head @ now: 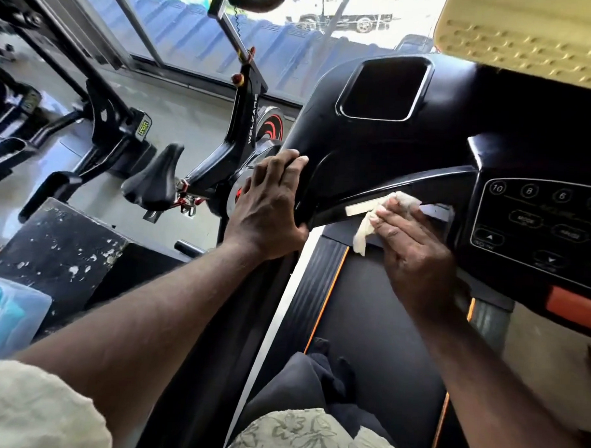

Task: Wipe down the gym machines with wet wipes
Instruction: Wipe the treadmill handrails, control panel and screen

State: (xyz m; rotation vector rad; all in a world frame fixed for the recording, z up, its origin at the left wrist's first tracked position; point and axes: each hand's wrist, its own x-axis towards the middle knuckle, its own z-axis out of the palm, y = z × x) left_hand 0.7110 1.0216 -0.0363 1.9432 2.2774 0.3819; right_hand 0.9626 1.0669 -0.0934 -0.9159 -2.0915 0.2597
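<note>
free: above treadmill belt (378, 312) | blocked: console (392, 153) ahead — spin bike (236, 146) left (close)

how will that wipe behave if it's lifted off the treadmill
Probably floppy: the wipe is crumpled under the right hand and a loose corner droops off the treadmill. Likely very light: it looks thin and small beside the hand. May cling if damp; wetness isn't visible.

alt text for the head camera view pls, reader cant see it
A person's right hand holds a crumpled wet wipe against the handlebar of a black treadmill console, while the left hand grips the console's left edge. A button panel lies to the right, and a black spin bike stands beyond, near a window.
</note>
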